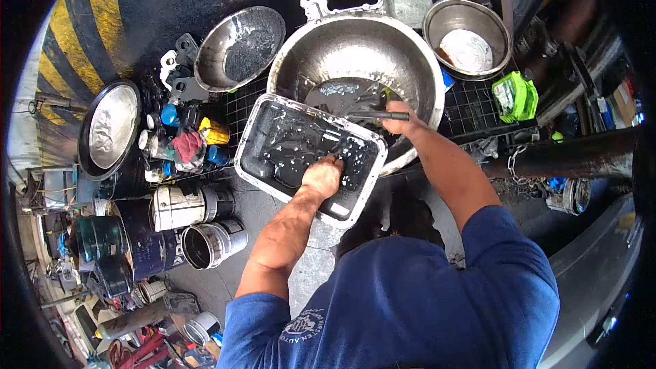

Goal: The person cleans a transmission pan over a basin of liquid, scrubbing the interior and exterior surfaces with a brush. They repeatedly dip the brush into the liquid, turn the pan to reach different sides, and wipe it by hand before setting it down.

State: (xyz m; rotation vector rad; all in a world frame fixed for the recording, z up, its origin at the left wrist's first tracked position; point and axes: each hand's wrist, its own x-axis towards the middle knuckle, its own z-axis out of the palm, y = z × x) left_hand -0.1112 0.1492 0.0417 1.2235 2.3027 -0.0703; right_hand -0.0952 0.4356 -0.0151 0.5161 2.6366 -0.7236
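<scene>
A rectangular metal pan with dark liquid and pale bits inside is tilted against the near left rim of a large round basin. My left hand reaches into the pan, its fingertips hidden in the dark contents. Above the basin, my right hand is closed around a thin dark tool that lies roughly level across the pan's upper right corner. Dark liquid covers the basin's bottom. What, if anything, my left fingers grip cannot be made out.
An oval metal bowl and a round steel bowl flank the basin. Behind it lies a metal casting. Bright green gloves or a cloth rest at right. Buckets, bottles and a round tray stand at left.
</scene>
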